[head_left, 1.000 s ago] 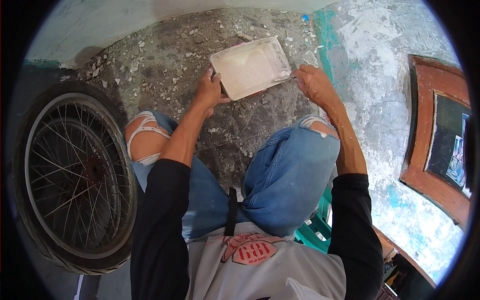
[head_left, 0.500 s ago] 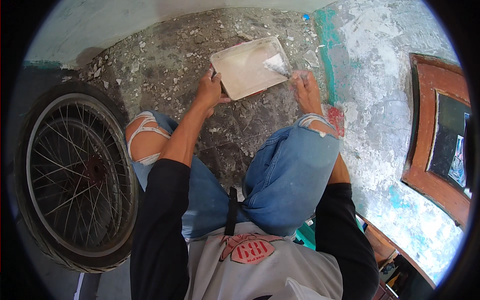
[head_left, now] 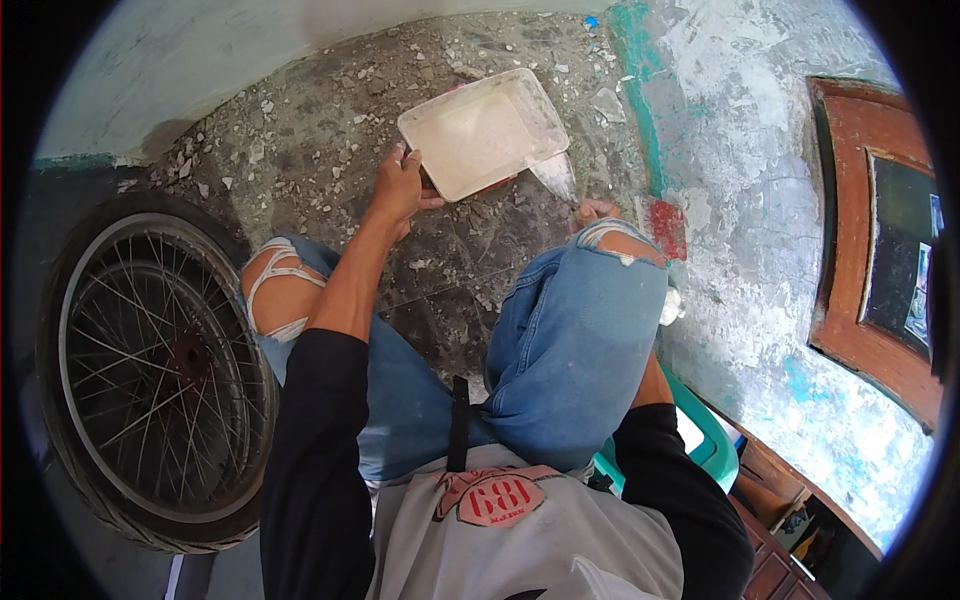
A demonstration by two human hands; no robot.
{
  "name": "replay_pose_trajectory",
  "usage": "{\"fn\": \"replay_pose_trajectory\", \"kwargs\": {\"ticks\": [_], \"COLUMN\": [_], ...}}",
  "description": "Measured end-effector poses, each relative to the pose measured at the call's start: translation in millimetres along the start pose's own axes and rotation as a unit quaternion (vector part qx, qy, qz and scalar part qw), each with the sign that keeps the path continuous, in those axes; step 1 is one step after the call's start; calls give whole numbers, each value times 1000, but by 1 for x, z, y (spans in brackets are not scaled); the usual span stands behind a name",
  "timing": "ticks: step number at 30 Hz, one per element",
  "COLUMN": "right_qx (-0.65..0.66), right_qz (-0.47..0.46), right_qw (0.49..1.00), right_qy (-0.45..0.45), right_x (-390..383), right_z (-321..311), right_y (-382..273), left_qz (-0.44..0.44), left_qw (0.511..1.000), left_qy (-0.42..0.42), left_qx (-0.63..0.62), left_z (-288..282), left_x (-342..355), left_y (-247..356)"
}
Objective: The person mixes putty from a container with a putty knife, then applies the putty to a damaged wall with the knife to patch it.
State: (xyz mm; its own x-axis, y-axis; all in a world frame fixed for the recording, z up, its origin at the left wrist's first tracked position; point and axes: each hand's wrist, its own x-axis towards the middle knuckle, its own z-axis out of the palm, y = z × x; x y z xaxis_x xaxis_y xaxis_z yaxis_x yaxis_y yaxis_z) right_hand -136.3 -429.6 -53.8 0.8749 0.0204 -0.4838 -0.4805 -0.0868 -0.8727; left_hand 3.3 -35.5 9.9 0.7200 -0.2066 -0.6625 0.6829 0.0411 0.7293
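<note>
Tub [head_left: 545, 118]: off-white and rectangular, at 12 o'clock in front of the person, with a bit of red under its near edge. Can't tell if it's touching the floor.
Pale stuff [head_left: 475, 145]: inside the tub; paste or powder, hard to say.
Scraper [head_left: 553, 176]: whitish blade at the tub's 4 o'clock corner, wide end at the rim, narrow end aimed at 5.
Blade tips: imo brace the tub so it can't tip under the blade, and drag the blade flat along the rim so any extra drops back inside. A loose wrist probably helps too.
Left hand [head_left: 400, 188]: at the tub's 8 o'clock corner, thumb up on the rim, fingers tucked underneath, so it's pinching the wall. From those fingers the tub sits at 2 o'clock.
Right hand [head_left: 597, 210]: fingers look curled around the scraper's narrow end, though the knee [head_left: 620, 245] covers part of them. Blade's at their 10 o'clock, tub further out that way.
Floor [head_left: 330, 120]: gritty, pale chips everywhere.
Further out: spoked wheel [head_left: 190, 370] around 8 o'clock, patchy wall [head_left: 730, 190] at 2, green plastic chair [head_left: 718, 450] at 4.
</note>
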Motion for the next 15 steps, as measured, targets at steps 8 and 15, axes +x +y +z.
{"fn": "replay_pose_trajectory", "kwargs": {"ticks": [8, 15], "right_qx": [-428, -608], "right_qz": [-310, -274], "right_qw": [831, 742], "right_qy": [171, -64], "right_x": [-35, 14], "right_z": [79, 87], "right_y": [-161, -228], "left_qz": [4, 16], "left_qw": [1000, 1000], "left_qy": [0, 7], "left_qx": [-6, 0], "left_z": [-11, -10], "left_x": [-10, -4], "left_y": [2, -4]}}
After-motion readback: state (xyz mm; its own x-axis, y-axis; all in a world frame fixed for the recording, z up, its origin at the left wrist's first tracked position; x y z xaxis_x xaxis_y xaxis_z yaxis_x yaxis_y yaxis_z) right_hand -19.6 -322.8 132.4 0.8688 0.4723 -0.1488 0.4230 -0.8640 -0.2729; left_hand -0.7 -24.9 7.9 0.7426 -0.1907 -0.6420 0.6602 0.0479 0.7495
